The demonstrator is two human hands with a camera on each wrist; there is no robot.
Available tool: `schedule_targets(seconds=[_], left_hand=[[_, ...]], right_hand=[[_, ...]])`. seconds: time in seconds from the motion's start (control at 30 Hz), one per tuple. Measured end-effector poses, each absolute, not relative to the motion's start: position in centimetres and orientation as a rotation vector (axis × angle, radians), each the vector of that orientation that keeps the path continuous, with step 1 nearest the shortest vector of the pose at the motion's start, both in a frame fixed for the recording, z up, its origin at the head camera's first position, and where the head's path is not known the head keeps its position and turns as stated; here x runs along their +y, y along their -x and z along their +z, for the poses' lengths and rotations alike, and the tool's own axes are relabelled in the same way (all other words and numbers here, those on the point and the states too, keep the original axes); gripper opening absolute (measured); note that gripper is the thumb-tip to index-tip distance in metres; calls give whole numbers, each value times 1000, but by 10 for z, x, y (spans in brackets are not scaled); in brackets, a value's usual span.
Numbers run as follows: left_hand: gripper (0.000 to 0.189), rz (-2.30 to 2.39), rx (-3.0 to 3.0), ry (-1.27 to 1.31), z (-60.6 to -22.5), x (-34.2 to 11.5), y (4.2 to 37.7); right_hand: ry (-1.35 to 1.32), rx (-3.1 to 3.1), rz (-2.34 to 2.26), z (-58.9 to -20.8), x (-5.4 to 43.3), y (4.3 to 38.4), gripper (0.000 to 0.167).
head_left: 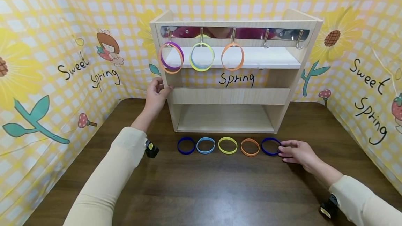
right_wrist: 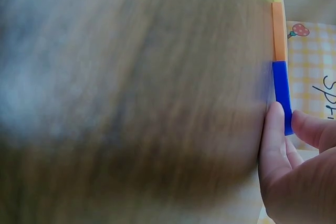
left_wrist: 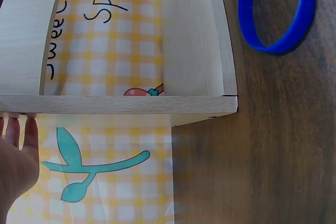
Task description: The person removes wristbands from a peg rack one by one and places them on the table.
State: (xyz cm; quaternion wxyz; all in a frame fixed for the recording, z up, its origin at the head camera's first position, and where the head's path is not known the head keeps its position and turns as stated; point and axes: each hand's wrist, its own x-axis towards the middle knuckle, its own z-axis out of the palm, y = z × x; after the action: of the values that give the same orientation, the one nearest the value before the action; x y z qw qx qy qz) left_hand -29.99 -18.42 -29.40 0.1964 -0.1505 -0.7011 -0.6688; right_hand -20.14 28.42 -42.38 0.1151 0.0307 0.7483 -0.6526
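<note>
In the head view my left hand (head_left: 155,95) rests against the left side of a pale wooden shelf unit (head_left: 232,96), its thumb at the front edge. The left wrist view shows straight fingertips touching the outer face of that side panel. At the right end of a row on the table, my right hand (head_left: 298,154) pinches the edge of a dark blue wristband (head_left: 263,147). Thumb and fingers lie on either side of this blue band (right_wrist: 282,90) in the right wrist view. Next to it lie orange (head_left: 250,155), yellow (head_left: 228,152), light blue (head_left: 205,152) and another dark blue (head_left: 186,153) wristbands.
A metal hook rail (head_left: 251,33) runs along the unit's top. Purple and orange bands (head_left: 171,70) hang on its left hook, yellow-green and light blue bands (head_left: 202,69) on the second, an orange band (head_left: 232,69) on the middle one. Two right hooks (head_left: 299,39) are bare.
</note>
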Motion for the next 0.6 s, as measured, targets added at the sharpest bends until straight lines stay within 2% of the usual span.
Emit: schedule_targets(seconds=[0.6], left_hand=[[36,-1875,-1974,417,-293,-184,300]], right_hand=[[-86,2328,-1780,-417,285,201,47]])
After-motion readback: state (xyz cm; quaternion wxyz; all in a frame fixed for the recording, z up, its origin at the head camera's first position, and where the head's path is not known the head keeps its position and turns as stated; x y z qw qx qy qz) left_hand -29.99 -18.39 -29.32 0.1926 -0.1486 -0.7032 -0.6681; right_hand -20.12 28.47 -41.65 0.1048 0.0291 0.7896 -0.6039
